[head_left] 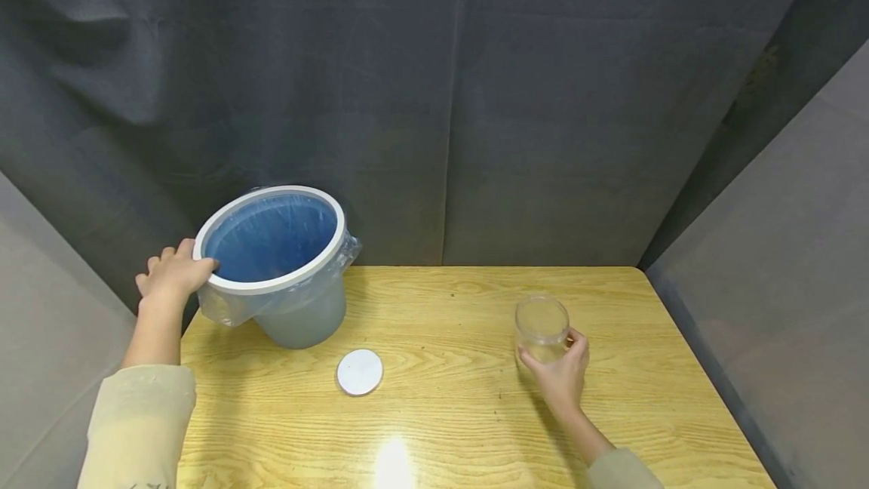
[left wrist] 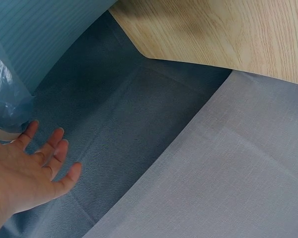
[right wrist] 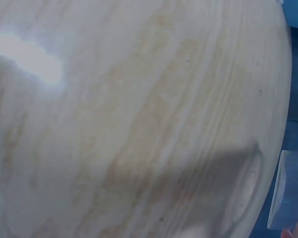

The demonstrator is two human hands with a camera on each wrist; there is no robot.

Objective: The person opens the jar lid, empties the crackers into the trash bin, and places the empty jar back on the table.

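A blue-grey bin point(head_left: 299, 315) with a white rim and a clear plastic liner point(head_left: 227, 308) stands at the table's back left, leaning toward me. My left hand point(head_left: 175, 270) rests against the rim's left side. In the left wrist view its fingers point(left wrist: 54, 151) are straight and spread beside the bin wall point(left wrist: 44, 34); the thumb is hidden there. My right hand point(head_left: 555, 353) grips a clear, lidless jar point(head_left: 541, 323) standing on the table's right half. Only the jar's edge point(right wrist: 288, 188) shows in the right wrist view. A round white lid point(head_left: 360, 372) lies flat between bin and jar.
The wooden table point(head_left: 462, 429) is enclosed by dark grey curtains point(head_left: 475, 96) behind and light grey panels point(head_left: 781, 285) at both sides. A bright light reflection lies on the wood near the front edge. The bin overhangs the table's back left corner.
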